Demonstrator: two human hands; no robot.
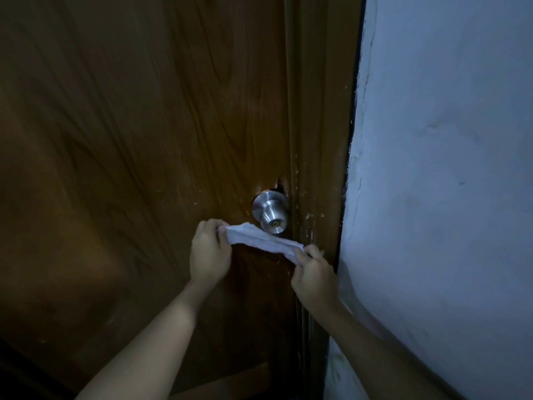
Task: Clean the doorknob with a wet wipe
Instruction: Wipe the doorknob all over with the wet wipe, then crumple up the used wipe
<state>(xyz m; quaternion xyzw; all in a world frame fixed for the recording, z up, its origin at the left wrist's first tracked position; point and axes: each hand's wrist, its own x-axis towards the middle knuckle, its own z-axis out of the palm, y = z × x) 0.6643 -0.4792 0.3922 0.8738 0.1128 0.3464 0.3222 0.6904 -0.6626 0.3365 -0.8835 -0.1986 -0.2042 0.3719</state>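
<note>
Wipe (264,240) stretched btwn both hands, just under doorknob (271,212).

Dim, dark corners, wide-angle bending, perhaps slightly soft

Dark brown wood-grain door (129,140), chipped frame (320,140) beside it, pale rough wall (447,168) at rt.

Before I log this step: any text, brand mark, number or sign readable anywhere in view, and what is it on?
None: no readable text in this view.
Doorknob: plain brushed metal with a brass keyhole at its centre; no brand mark shows.
Wet wipe: plain white, unprinted, stretched between the left hand and right hand.
Door and wall: only wood grain, pale specks and scuffs; no label or sign.
</note>
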